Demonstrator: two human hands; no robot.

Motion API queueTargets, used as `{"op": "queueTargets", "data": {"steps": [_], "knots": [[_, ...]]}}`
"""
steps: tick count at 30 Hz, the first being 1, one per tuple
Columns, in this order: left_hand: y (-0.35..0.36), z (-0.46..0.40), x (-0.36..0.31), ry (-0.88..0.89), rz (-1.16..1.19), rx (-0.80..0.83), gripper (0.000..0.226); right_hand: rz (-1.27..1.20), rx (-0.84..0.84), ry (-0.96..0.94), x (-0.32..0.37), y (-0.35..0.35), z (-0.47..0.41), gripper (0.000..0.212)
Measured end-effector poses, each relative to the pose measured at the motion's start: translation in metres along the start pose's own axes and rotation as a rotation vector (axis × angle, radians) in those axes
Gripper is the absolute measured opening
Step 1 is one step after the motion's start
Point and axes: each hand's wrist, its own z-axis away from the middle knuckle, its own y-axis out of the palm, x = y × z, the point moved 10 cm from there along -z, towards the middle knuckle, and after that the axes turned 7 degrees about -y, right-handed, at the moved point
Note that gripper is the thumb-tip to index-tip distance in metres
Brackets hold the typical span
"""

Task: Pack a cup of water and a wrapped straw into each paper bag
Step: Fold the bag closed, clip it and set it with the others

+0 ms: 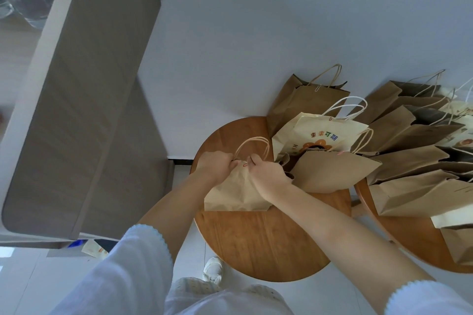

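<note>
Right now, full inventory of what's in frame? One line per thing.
Plain brown paper bag with twisted handles: one, tan, near round table, top gripped by both hands.
Cream paper bag with printed flower: one, cream with white handles, behind the gripped bag.
Other brown paper bags: several, exact count unclear, brown, piled right across both tables.
Round wooden table: one, reddish brown, centre.
Second wooden table: one, reddish brown, right edge, partly cut off.
Grey panel: one, left.
White shoe: one, floor below table.
Left hand: pinching bag top.
Right hand: pinching bag top.
</note>
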Motion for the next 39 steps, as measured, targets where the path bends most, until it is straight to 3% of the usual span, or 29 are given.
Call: {"op": "queueTargets", "data": {"steps": [6,10,12,14,17,20,23,26,39], "knots": [[-0.005,0.004,0.011,-0.008,0.067,-0.016,0.033,-0.045,-0.45,-0.254,-0.004,-0.028,0.039,0.036],[0.001,0.011,0.019,0.006,0.109,0.003,0.045,0.004,-0.586,-0.198,-0.04,-0.029,0.076,0.044],[0.0,0.017,0.018,0.029,0.104,-0.007,0.057,-0.019,-0.544,-0.13,-0.061,-0.023,0.08,0.06],[-0.001,0.026,0.016,0.033,0.097,-0.004,0.069,-0.05,-0.369,-0.122,-0.067,-0.011,0.073,0.086],[0.003,0.035,0.015,0.015,0.12,-0.003,0.058,-0.069,-0.111,-0.133,-0.061,0.01,0.063,0.102],[0.008,0.045,0.012,-0.023,0.081,0.052,0.047,-0.033,-0.054,-0.148,-0.053,0.013,0.053,0.085],[0.008,0.05,0.009,-0.076,0.055,0.048,0.021,-0.011,-0.024,-0.17,-0.045,0.013,0.047,0.048],[0.009,0.057,0.009,-0.104,0.089,0.028,0.023,-0.008,-0.025,-0.159,-0.039,0.015,0.049,0.028],[-0.018,0.1,-0.019,-0.11,0.084,-0.096,0.026,-0.082,-0.124,-0.17,-0.046,-0.005,0.099,0.018]]}}
